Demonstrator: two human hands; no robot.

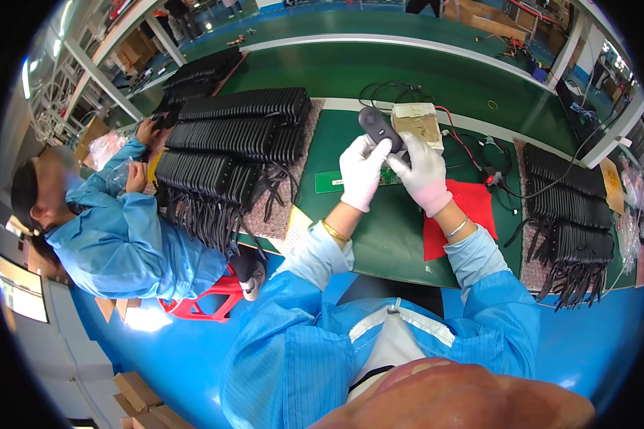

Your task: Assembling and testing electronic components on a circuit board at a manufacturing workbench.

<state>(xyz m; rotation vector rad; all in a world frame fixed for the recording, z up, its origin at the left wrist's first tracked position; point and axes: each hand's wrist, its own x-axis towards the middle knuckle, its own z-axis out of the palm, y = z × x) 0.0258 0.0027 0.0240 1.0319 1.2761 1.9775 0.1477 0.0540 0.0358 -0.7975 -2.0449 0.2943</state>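
Note:
A small black handheld device (376,126) with a rounded end is raised over the green work mat. My left hand (363,170), in a white glove, is closed on it with the thumb on its face. My right hand (423,171), gloved too, has its fingers bent in at the device's lower end, pinching there. What lies between the right fingertips is mostly hidden. Beneath my hands a green circuit board strip (328,181) lies on the mat. Beside my right wrist is a red cloth (472,204).
A worn open box (416,116) sits beyond my hands, near black cables and a red-and-black connector (493,178). Stacks of black corded units stand at left (225,136) and right (569,193). A co-worker in blue (132,236) sits at left on a red stool (211,299).

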